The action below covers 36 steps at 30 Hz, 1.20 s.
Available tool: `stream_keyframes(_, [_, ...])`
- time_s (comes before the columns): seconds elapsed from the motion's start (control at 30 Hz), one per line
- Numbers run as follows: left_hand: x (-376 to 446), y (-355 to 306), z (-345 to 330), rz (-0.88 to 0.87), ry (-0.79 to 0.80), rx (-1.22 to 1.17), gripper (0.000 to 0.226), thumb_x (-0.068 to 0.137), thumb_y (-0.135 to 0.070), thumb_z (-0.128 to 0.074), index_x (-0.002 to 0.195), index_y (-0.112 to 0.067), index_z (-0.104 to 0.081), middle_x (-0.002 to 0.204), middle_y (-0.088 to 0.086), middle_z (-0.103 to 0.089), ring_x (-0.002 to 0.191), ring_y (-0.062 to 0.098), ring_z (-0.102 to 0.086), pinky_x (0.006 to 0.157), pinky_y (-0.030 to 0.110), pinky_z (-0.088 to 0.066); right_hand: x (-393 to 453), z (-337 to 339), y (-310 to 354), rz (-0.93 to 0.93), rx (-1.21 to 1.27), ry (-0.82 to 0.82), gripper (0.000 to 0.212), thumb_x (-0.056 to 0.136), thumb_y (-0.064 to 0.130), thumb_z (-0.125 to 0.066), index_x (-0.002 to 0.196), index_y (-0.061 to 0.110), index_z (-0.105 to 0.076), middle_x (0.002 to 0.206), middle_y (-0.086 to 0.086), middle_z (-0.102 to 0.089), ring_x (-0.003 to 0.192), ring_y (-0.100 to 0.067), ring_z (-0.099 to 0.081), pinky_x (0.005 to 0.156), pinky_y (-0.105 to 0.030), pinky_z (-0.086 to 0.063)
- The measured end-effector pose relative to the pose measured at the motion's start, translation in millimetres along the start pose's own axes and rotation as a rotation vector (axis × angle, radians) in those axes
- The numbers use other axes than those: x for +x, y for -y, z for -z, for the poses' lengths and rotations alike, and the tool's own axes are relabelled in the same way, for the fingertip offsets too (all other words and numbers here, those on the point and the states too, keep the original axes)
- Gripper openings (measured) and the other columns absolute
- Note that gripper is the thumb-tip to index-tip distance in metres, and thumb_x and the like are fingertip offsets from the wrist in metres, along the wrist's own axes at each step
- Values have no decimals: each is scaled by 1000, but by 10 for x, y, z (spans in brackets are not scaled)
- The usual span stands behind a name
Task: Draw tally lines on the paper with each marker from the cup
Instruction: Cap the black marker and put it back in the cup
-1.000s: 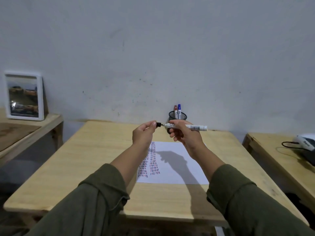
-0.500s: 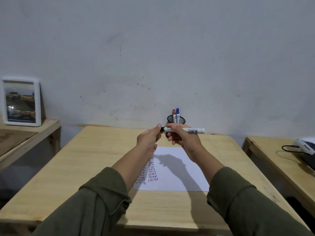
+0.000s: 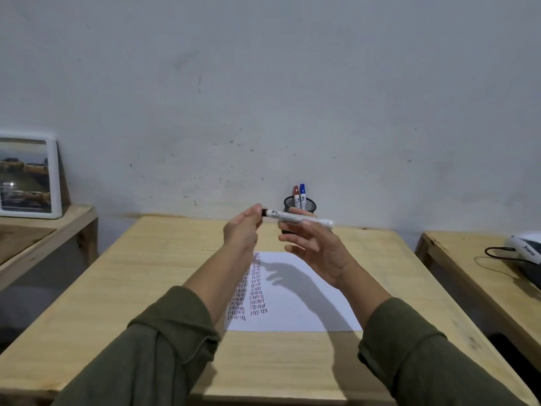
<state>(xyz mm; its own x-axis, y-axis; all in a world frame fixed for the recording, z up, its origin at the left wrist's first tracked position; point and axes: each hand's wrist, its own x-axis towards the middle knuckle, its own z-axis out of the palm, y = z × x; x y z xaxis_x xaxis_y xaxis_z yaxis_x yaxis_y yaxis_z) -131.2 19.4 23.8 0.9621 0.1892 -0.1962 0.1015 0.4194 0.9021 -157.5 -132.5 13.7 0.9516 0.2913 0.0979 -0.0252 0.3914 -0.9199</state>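
A white marker with a black cap [image 3: 292,216] lies level in the air above the table. My left hand [image 3: 241,230] pinches its capped left end. My right hand [image 3: 319,253] keeps thumb and forefinger on the barrel, with its lower fingers spread apart. Behind the hands stands a black mesh cup [image 3: 311,205] holding a red marker [image 3: 296,193] and a blue marker [image 3: 302,190]. A white paper [image 3: 307,306] lies on the wooden table [image 3: 146,273], with columns of dark and red tally lines [image 3: 253,288] along its left side, partly hidden by my left forearm.
A framed picture [image 3: 27,174] leans on the wall on a low wooden bench [image 3: 67,227] at the left. On a second wooden table [image 3: 468,276] at the right sits a white device [image 3: 527,249] with a black cable [image 3: 497,256].
The cap, held apart from the tip a second ago, now sits on the marker. My right hand's lower fingers have spread open, and the view has tilted slightly.
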Motion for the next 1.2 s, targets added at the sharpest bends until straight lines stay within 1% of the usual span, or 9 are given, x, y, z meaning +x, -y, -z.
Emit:
stream_keyframes(0.07, [203, -78, -56, 21, 11, 36, 8, 88, -21, -61, 90, -20, -68, 60, -17, -69, 69, -3, -53, 56, 20, -28, 92, 144, 67, -46, 66, 28, 58, 69, 41, -71, 116, 8, -64, 107, -14, -69, 88, -24, -69, 75, -30, -56])
stream_keyframes(0.13, [227, -171, -45, -10, 61, 59, 8, 89, -22, -60, 96, -25, -63, 59, -19, -69, 74, -4, -56, 57, 21, -29, 96, 135, 110, -66, 52, 31, 40, 80, 42, -61, 99, 8, -69, 106, -17, -68, 86, -24, -70, 73, -29, -56])
stream_keyframes(0.23, [244, -213, -123, -102, 143, 153, 27, 87, -22, -63, 113, -22, -56, 85, -7, -70, 87, 4, -61, 74, 24, -36, 154, 72, 142, -27, -114, 14, 12, 92, 20, -54, 84, 11, -56, 98, -14, -68, 76, -17, -69, 69, -24, -53])
stream_keyframes(0.33, [227, -250, -271, -173, 202, 267, 27, 83, -29, -67, 109, -25, -59, 112, 4, -70, 108, 11, -62, 100, 32, -36, 236, 90, 211, -4, -220, -28, 17, 87, 5, -59, 76, 14, -50, 86, -10, -72, 77, -15, -68, 69, -26, -45])
stream_keyframes(0.5, [569, -253, -487, -239, 235, 469, 38, 84, -33, -65, 120, -21, -59, 121, 3, -66, 111, 15, -59, 95, 26, -40, 639, 365, 368, 127, -427, -170, 38, 84, 8, -65, 113, 29, -52, 78, 4, -74, 75, -10, -63, 69, -27, -42])
stream_keyframes(0.63, [895, -51, -502, -245, 186, 754, 49, 84, -31, -65, 130, -20, -53, 131, 3, -60, 121, 19, -54, 104, 30, -40, 925, 520, 556, 259, -662, -295, 79, 88, 6, -61, 143, 44, -19, 89, -13, -65, 80, -14, -62, 64, -18, -48])
stream_keyframes(0.97, [1265, 252, -611, -289, 177, 1023, 56, 84, -36, -63, 135, -21, -49, 140, 4, -52, 132, 24, -44, 110, 37, -35, 1558, 759, 381, 330, -887, -433, 71, 83, 2, -61, 131, 45, -34, 83, -6, -61, 70, -14, -63, 67, -31, -56])
stream_keyframes(1.1, [1335, 301, -599, -297, 174, 1058, 56, 82, -37, -65, 134, -20, -51, 138, 3, -55, 131, 25, -45, 109, 34, -35, 1651, 806, 233, 298, -949, -367, 69, 81, 4, -63, 129, 45, -38, 80, -7, -62, 78, -19, -65, 61, -15, -49])
stream_keyframes(1.2, [1343, 319, -580, -306, 178, 1011, 49, 84, -32, -65, 130, -20, -55, 132, 1, -60, 126, 21, -50, 100, 25, -36, 1711, 833, 137, 247, -1059, -275, 68, 81, 5, -63, 130, 45, -38, 81, -10, -69, 86, -24, -64, 65, -19, -47])
